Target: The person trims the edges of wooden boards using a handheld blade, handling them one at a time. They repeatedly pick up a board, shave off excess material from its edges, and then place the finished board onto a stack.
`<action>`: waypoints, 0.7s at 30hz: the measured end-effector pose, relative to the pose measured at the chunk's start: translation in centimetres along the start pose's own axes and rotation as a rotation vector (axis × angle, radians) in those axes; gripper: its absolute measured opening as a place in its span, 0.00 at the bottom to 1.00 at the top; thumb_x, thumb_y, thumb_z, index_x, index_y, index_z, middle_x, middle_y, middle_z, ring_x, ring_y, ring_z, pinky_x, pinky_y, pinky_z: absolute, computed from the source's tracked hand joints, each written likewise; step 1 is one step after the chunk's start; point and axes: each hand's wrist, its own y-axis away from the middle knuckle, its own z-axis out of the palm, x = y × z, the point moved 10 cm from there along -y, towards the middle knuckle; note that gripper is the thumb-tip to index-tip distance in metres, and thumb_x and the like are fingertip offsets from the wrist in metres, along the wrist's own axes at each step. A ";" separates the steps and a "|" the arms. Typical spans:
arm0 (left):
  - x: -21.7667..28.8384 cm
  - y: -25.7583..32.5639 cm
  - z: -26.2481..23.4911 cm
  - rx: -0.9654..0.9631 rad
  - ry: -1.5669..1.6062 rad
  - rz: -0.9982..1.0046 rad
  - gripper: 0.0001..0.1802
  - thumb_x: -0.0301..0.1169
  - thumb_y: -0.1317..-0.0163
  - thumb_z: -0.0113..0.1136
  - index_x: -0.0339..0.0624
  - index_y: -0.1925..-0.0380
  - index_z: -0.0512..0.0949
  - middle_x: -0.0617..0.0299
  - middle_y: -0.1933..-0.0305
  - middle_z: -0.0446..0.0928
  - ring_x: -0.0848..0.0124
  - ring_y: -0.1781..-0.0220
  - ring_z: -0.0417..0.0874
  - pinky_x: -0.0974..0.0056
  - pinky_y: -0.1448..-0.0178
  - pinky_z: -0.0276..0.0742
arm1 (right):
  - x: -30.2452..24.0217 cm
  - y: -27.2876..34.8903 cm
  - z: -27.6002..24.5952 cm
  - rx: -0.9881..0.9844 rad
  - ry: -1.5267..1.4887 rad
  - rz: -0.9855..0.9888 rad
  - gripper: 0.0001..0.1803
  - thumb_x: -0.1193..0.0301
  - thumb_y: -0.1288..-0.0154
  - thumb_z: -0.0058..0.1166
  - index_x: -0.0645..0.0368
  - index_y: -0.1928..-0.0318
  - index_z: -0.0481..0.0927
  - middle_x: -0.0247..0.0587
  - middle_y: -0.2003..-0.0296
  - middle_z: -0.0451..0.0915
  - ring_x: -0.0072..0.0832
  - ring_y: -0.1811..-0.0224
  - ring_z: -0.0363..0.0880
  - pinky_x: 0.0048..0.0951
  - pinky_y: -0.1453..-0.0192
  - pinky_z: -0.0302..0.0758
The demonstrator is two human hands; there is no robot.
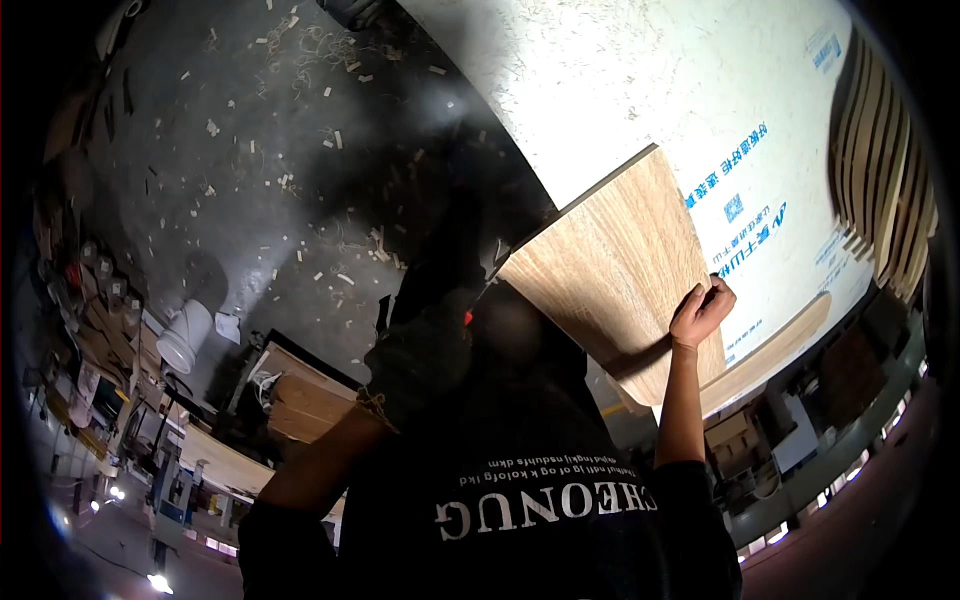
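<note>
A wood-grain board (610, 250) lies tilted across the near edge of a white-topped stack or table, and its left corner juts out over the floor. My bare right hand (703, 312) has its fingers curled at the board's right edge. In shadow by the board's left corner is my left hand (425, 355), in a dark glove. It grips a slim tool (468, 318) with a red part and a thin metal end pointing at the board's edge. The glove's fingers are mostly lost in the dark.
The white surface (580, 80) bears blue print. Curved wooden strips (880, 160) are stacked at the far right, with another wood-grain piece (775, 340) at the near right. Shavings and scraps litter the grey floor (230, 140). A white bucket (185, 337) lies left, near boxes.
</note>
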 end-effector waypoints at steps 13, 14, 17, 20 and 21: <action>0.9 -2.3 1.8 0.048 -0.377 0.141 0.14 0.36 0.31 0.46 0.38 0.61 0.76 0.51 0.75 0.77 0.58 0.76 0.81 0.55 0.75 0.77 | -0.1 -0.2 -0.2 0.013 0.039 -0.024 0.17 0.62 0.36 0.50 0.65 0.57 0.72 0.49 0.62 0.72 0.41 0.58 0.67 0.38 0.50 0.64; -0.2 -3.1 2.7 0.011 -0.180 0.141 0.15 0.37 0.31 0.46 0.38 0.63 0.76 0.51 0.74 0.77 0.57 0.74 0.81 0.55 0.73 0.78 | -0.1 -0.1 -0.1 0.015 0.042 -0.028 0.17 0.62 0.36 0.50 0.65 0.57 0.72 0.50 0.62 0.72 0.41 0.58 0.67 0.39 0.51 0.64; -2.9 -4.6 6.0 0.078 -0.331 0.277 0.15 0.37 0.33 0.50 0.37 0.55 0.75 0.50 0.72 0.80 0.54 0.75 0.82 0.51 0.68 0.78 | -0.9 -0.8 0.1 0.051 0.010 -0.072 0.15 0.65 0.36 0.51 0.65 0.57 0.72 0.51 0.61 0.72 0.43 0.58 0.67 0.40 0.50 0.64; -3.2 -3.5 4.6 0.364 -0.202 0.225 0.15 0.38 0.32 0.50 0.38 0.66 0.77 0.52 0.70 0.78 0.55 0.71 0.81 0.55 0.65 0.77 | -0.7 -0.3 -0.6 0.052 0.018 -0.017 0.14 0.66 0.37 0.53 0.63 0.57 0.74 0.50 0.61 0.73 0.43 0.57 0.68 0.40 0.49 0.66; -2.4 -3.3 4.7 0.388 -0.202 0.226 0.15 0.38 0.32 0.50 0.38 0.66 0.77 0.52 0.70 0.78 0.55 0.71 0.81 0.55 0.65 0.77 | -0.5 -0.3 -0.6 0.059 0.021 -0.022 0.14 0.66 0.38 0.55 0.63 0.58 0.74 0.50 0.61 0.74 0.44 0.57 0.69 0.40 0.49 0.66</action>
